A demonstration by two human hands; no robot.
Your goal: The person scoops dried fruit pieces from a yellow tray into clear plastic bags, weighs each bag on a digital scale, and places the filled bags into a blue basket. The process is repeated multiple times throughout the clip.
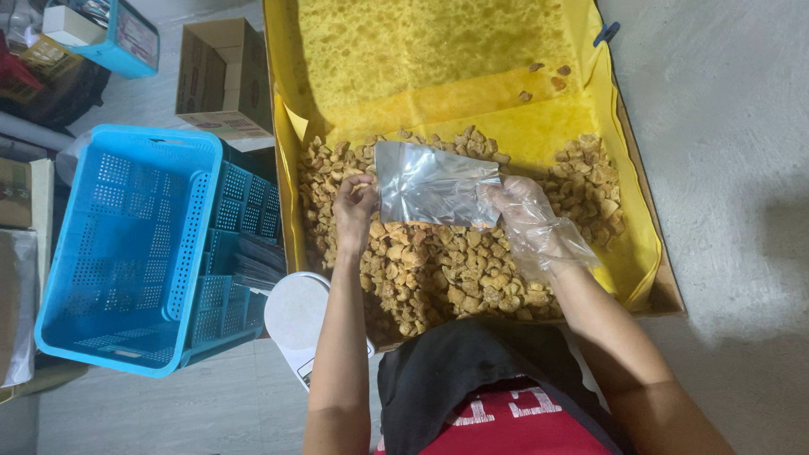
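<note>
A clear plastic bag [434, 184] is held flat between both my hands above a heap of golden-brown fried snack pieces [438, 261]. My left hand [354, 206] is bare and pinches the bag's left edge. My right hand [527, 211], inside a loose transparent glove, grips the bag's right edge. The snacks lie in a large cardboard box lined with yellow plastic sheet [628, 244]. The bag looks empty.
A blue perforated plastic crate [126, 244] stands to the left, with a second crate behind it. A white round lid or scale top [295, 312] sits by my left elbow. Cardboard boxes [223, 76] stand at the back left. Grey concrete floor [733, 168] lies to the right.
</note>
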